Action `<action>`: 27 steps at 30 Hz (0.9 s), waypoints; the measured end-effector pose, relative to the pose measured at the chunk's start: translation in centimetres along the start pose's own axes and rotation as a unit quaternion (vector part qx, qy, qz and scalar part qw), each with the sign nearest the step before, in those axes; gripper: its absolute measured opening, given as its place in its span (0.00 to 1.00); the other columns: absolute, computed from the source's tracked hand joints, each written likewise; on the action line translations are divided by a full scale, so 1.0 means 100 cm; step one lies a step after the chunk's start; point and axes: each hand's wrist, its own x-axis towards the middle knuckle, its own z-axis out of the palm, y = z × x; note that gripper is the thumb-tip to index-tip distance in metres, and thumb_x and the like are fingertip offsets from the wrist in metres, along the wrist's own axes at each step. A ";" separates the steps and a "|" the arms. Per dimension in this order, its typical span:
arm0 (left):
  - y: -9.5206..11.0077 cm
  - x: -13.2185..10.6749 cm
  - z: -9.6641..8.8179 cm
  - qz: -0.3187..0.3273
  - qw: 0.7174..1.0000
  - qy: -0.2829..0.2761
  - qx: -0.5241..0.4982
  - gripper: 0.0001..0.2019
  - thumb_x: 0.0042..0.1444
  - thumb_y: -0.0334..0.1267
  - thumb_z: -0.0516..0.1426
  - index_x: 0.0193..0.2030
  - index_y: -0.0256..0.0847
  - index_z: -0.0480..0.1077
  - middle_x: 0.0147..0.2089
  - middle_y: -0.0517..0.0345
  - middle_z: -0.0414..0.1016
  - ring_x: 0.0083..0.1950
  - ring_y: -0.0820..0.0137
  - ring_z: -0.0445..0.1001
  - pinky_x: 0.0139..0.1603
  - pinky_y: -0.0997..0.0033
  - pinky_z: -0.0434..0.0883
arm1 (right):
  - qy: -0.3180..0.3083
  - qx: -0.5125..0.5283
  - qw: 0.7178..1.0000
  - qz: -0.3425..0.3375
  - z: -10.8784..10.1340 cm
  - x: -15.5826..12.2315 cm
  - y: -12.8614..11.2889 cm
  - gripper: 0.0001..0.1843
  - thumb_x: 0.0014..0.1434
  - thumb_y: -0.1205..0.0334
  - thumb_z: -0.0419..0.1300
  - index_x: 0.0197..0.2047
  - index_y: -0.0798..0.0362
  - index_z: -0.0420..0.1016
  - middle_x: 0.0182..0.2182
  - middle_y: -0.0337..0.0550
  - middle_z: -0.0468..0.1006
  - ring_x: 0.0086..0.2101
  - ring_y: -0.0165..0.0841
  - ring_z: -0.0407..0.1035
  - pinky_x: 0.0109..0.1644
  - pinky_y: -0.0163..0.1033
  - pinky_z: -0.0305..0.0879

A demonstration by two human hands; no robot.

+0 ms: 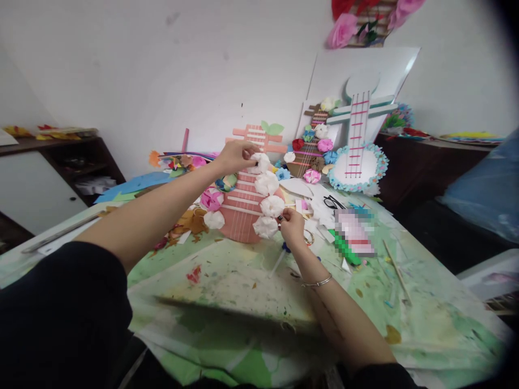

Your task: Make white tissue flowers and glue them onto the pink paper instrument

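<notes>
Pink guitar (232,219) bore flowers (271,206) along both edges; left hand (240,156) pinched one white flower (263,163), perhaps unfixed; right hand (292,224) curled, hold unclear.

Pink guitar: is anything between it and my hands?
Only its white flowers: the left hand is at the top one, the right hand beside the lower two. Nothing else visible stands between the hands and the guitar.

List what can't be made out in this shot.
All in the head view:
Top white flower: partly hidden by the left hand.
Right hand: too small to tell whether its fingertips grip anything.
Pixelated item: details masked by pixel blocks.
Wall flowers: cluster cut off by the top edge.
</notes>
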 end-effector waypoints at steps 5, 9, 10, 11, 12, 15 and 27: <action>0.001 0.002 0.007 -0.003 1.000 0.029 0.005 0.20 0.44 0.35 0.62 0.47 0.35 0.78 0.45 0.49 0.79 0.36 0.67 0.75 0.46 0.66 0.72 | 0.000 0.010 1.000 0.010 -0.001 0.001 0.001 0.15 0.64 0.56 0.59 0.49 0.57 0.72 0.44 0.45 0.76 0.40 0.32 0.73 0.43 0.43 0.74; 0.001 0.002 0.012 -0.013 1.000 0.020 -0.005 0.20 0.44 0.33 0.61 0.46 0.35 0.78 0.44 0.50 0.80 0.36 0.66 0.75 0.45 0.66 0.71 | 0.002 0.013 1.000 0.020 -0.002 0.002 0.002 0.15 0.63 0.57 0.59 0.49 0.57 0.72 0.44 0.45 0.76 0.40 0.32 0.73 0.43 0.43 0.74; 0.001 0.001 0.013 -0.016 1.000 0.016 -0.011 0.20 0.44 0.33 0.61 0.46 0.35 0.78 0.44 0.50 0.80 0.37 0.66 0.75 0.45 0.66 0.71 | 0.003 0.015 1.000 0.022 -0.002 0.002 0.002 0.15 0.64 0.57 0.59 0.49 0.57 0.72 0.44 0.45 0.76 0.40 0.32 0.73 0.43 0.43 0.74; 0.001 0.001 0.014 -0.019 1.000 0.011 -0.018 0.20 0.43 0.32 0.61 0.46 0.35 0.78 0.43 0.51 0.80 0.37 0.67 0.75 0.45 0.67 0.71 | 0.004 0.017 1.000 0.024 -0.001 0.002 0.002 0.15 0.64 0.57 0.59 0.49 0.57 0.72 0.44 0.45 0.76 0.40 0.32 0.73 0.43 0.42 0.74; 0.001 0.001 0.015 -0.023 0.999 0.008 -0.026 0.21 0.43 0.32 0.61 0.47 0.35 0.78 0.42 0.51 0.80 0.38 0.67 0.75 0.45 0.67 0.71 | 0.004 0.019 0.999 0.026 -0.001 0.002 0.002 0.15 0.64 0.56 0.59 0.49 0.57 0.72 0.44 0.45 0.76 0.40 0.32 0.73 0.42 0.42 0.74; 0.001 0.002 0.017 -0.038 0.998 0.000 -0.053 0.21 0.41 0.30 0.61 0.46 0.35 0.78 0.39 0.53 0.79 0.38 0.68 0.74 0.45 0.69 0.71 | 0.005 0.025 0.999 0.033 -0.001 0.002 0.003 0.15 0.64 0.56 0.59 0.49 0.57 0.72 0.44 0.45 0.76 0.40 0.32 0.73 0.42 0.42 0.74; 0.029 -0.114 0.003 -0.190 0.950 0.068 -0.237 0.15 0.40 0.38 0.65 0.37 0.35 0.77 0.37 0.54 0.78 0.37 0.69 0.74 0.37 0.73 0.72 | 0.036 0.068 0.995 0.060 0.002 0.009 0.013 0.18 0.63 0.56 0.59 0.53 0.55 0.70 0.49 0.47 0.74 0.44 0.35 0.73 0.46 0.45 0.73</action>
